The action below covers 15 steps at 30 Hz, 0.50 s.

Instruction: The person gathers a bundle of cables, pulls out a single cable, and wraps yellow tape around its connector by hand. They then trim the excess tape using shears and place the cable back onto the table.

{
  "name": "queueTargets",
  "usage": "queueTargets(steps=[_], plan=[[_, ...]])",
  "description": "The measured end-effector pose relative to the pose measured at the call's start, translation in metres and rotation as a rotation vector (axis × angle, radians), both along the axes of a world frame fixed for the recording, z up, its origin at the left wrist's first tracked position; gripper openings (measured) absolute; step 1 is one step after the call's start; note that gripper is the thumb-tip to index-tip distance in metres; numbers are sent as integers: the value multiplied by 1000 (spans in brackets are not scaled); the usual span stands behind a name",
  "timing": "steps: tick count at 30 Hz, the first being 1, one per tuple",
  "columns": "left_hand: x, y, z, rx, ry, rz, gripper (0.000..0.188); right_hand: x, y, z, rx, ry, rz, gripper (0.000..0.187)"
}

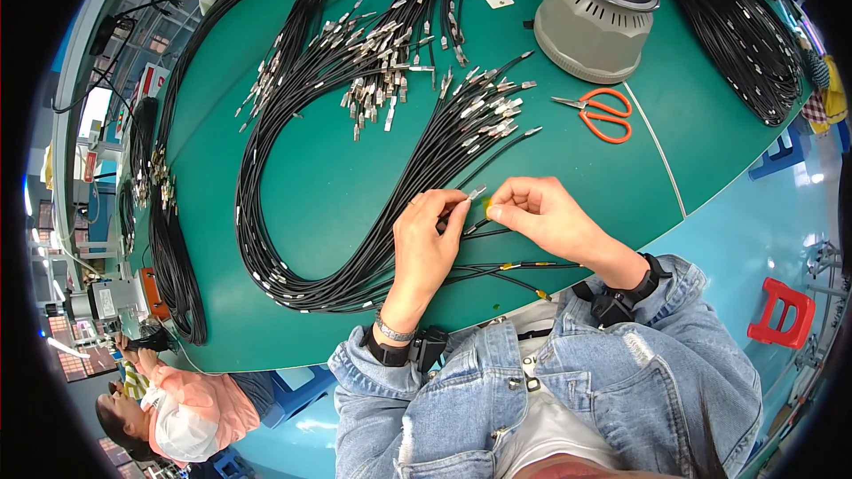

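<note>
My left hand pinches a black cable close to its silver metal connector, which sticks out past the fingertips. Just to its right, my right hand is closed in a pinch on a small yellow piece, perhaps tape; the fingers partly hide it. Below my hands lie a few black cables with yellow bands near their ends. A large bundle of black cables curves round from the left, its silver-tipped ends fanned out beyond my hands.
Orange-handled scissors lie on the green table, right of the cable ends. A grey-green round machine stands behind them. More cable bundles hang over the right and left sides. Another person sits at lower left; a red stool stands at right.
</note>
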<state>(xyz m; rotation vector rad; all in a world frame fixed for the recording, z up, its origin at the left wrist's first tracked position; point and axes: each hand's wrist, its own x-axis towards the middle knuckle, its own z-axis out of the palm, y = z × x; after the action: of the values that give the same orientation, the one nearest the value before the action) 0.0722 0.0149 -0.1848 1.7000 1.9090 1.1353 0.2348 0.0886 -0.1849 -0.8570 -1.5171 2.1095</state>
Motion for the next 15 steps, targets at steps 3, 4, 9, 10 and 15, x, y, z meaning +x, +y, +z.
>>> queueTargets(steps=[3, 4, 9, 10, 15], plan=[[-8, -1, -7, -25, -7, 15, 9, -16, -3, -13, 90, -70, 7, 15], [-12, 0, -12, 4, 40, 3, 10, -21, -3, -17, 85, -78, 10, 15], [-29, 2, -32, 87, 171, -8, 16, -41, -1, -33, 39, -136, -37, 14], [-31, 3, -34, 103, 194, -8, 18, -44, 2, -34, 18, -147, -31, 13], [-39, 9, -43, 99, 160, 21, 22, -54, 14, -51, -24, -109, -15, 12]])
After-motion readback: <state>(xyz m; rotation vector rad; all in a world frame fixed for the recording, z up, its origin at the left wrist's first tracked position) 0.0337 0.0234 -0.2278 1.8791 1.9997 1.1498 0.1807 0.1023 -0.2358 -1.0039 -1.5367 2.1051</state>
